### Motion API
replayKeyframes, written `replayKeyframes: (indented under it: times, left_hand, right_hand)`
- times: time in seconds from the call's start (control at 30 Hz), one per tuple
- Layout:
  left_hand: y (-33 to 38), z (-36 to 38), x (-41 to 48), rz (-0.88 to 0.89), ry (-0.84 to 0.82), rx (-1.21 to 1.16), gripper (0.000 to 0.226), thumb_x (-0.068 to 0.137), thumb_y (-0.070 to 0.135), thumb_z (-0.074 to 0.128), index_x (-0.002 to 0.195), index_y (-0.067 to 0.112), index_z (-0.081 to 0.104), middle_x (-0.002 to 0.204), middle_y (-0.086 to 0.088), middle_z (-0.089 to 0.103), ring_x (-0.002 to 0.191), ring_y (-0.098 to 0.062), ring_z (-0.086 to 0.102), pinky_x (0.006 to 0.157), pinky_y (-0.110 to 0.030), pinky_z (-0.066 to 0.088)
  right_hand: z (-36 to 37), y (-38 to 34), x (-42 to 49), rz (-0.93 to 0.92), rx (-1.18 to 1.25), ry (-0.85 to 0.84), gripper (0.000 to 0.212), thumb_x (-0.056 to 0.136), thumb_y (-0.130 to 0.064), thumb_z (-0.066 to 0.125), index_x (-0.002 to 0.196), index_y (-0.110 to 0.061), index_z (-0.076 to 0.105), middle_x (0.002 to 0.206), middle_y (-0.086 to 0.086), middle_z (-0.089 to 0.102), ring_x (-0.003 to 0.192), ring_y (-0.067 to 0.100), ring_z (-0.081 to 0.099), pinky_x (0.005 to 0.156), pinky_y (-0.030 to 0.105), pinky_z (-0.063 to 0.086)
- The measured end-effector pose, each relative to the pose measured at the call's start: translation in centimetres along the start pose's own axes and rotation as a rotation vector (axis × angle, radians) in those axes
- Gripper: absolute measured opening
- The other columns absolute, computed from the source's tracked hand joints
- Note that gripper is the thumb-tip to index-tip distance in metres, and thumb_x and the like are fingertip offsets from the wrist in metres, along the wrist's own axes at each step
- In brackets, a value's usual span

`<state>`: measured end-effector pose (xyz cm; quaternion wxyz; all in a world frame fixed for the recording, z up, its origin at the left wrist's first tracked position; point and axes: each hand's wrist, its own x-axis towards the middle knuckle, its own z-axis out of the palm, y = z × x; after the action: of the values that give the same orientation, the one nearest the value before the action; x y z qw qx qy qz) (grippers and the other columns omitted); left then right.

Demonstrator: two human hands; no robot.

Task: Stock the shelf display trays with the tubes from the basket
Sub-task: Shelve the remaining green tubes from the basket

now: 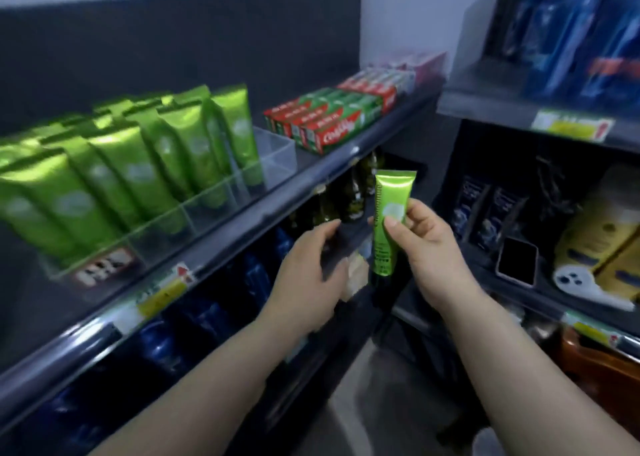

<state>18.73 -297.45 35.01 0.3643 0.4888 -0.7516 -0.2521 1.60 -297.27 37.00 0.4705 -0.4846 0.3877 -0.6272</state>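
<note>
My right hand (427, 248) grips a shiny green tube (387, 244) upright, crimped end up and dark cap down, in front of the shelf edge. My left hand (308, 275) hovers just left of the tube with fingers spread, holding nothing. On the shelf at the left stands a clear display tray (273, 152) with dividers, filled with several matching green tubes (145, 175) standing in rows. The tray's rightmost compartment holds only a couple of tubes at its back. The basket is not in view.
Red and green toothpaste boxes (329, 123) lie right of the tray. Green bottles (349, 192) and blue packs (207, 317) fill the shelves below. At right, another rack holds a phone (516, 261), yellow packs (602, 244) and blue packages (568, 33).
</note>
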Motion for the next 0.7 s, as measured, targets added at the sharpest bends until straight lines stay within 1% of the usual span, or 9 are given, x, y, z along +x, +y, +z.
replayKeyframes:
  times: [0.13,0.23,0.3,0.37,0.43,0.53,0.6,0.67,0.7]
  left_hand:
    - [0.9,-4.0,1.4,0.042,0.083,0.043,0.051,0.09,0.03,0.055,0.139,0.03,0.038,0.135,0.017,0.044,0.125,0.001,0.04,0.104,-0.025,0.036]
    - [1.8,-6.6,2.5,0.075,0.153,0.079,0.051,0.09,0.025,0.057,0.138,0.023,0.04,0.131,0.014,0.045,0.124,-0.003,0.043,0.104,-0.027,0.037]
    - [2.6,-8.1,3.0,0.086,0.178,0.085,0.051,0.09,0.026,0.057,0.138,0.025,0.04,0.128,0.016,0.045,0.122,-0.002,0.044,0.101,-0.023,0.038]
    - [3.4,-9.7,3.4,0.102,0.191,0.108,0.051,0.089,0.029,0.057,0.137,0.031,0.039,0.124,0.02,0.045,0.117,0.005,0.043,0.097,-0.015,0.037]
    - [4.3,-11.3,3.9,0.117,0.215,0.135,0.05,0.088,0.029,0.057,0.134,0.036,0.041,0.122,0.021,0.049,0.113,0.008,0.045,0.096,-0.013,0.038]
    - [5.9,-13.9,4.7,0.117,0.287,0.175,0.044,0.087,0.025,0.058,0.129,0.033,0.049,0.119,0.016,0.057,0.11,0.005,0.052,0.098,-0.023,0.044]
    - [7.1,-15.7,5.4,0.103,0.337,0.21,0.038,0.087,0.021,0.058,0.124,0.033,0.054,0.114,0.018,0.061,0.105,0.006,0.055,0.095,-0.022,0.045]
    - [8.3,-17.5,6.2,0.098,0.396,0.26,0.033,0.088,0.02,0.058,0.118,0.034,0.058,0.107,0.02,0.063,0.1,0.007,0.057,0.091,-0.017,0.046]
    - [8.8,-18.3,6.7,0.093,0.43,0.288,0.031,0.088,0.02,0.058,0.116,0.034,0.059,0.105,0.02,0.064,0.099,0.007,0.058,0.089,-0.014,0.046]
  right_hand:
    - [3.3,-2.9,4.1,-0.111,-0.013,-0.076,0.019,0.094,0.0,0.048,0.098,-0.014,0.06,0.077,-0.008,0.071,0.071,0.002,0.063,0.067,0.017,0.052]
    - [5.3,-4.8,7.0,-0.181,-0.017,-0.139,0.021,0.094,0.002,0.048,0.099,-0.014,0.06,0.081,-0.01,0.072,0.076,0.0,0.064,0.07,0.015,0.05]
    - [6.4,-6.0,8.9,-0.218,-0.011,-0.181,0.02,0.093,0.002,0.049,0.102,-0.013,0.059,0.085,-0.007,0.071,0.081,0.004,0.064,0.077,0.021,0.052]
    - [7.4,-7.1,11.0,-0.243,-0.008,-0.222,0.019,0.093,0.002,0.049,0.103,-0.012,0.058,0.087,-0.005,0.069,0.082,0.008,0.063,0.081,0.028,0.052]
    - [8.4,-8.2,13.3,-0.285,-0.017,-0.269,0.019,0.093,0.001,0.05,0.1,-0.014,0.058,0.084,-0.009,0.07,0.081,0.005,0.063,0.077,0.025,0.053]
    - [10.3,-9.3,16.8,-0.332,-0.036,-0.332,0.02,0.093,0.0,0.052,0.097,-0.018,0.06,0.084,-0.011,0.07,0.082,0.004,0.064,0.071,0.02,0.05]
    - [11.5,-9.6,19.0,-0.328,-0.04,-0.38,0.019,0.092,-0.002,0.055,0.097,-0.02,0.061,0.089,-0.007,0.07,0.086,0.009,0.064,0.074,0.025,0.052]
    - [12.8,-9.4,21.1,-0.311,-0.042,-0.462,0.018,0.092,-0.003,0.056,0.098,-0.018,0.062,0.095,0.001,0.069,0.091,0.016,0.064,0.08,0.034,0.054]
    - [13.3,-9.3,22.1,-0.302,-0.044,-0.504,0.017,0.091,-0.003,0.056,0.099,-0.017,0.062,0.097,0.004,0.069,0.092,0.018,0.065,0.08,0.035,0.055]
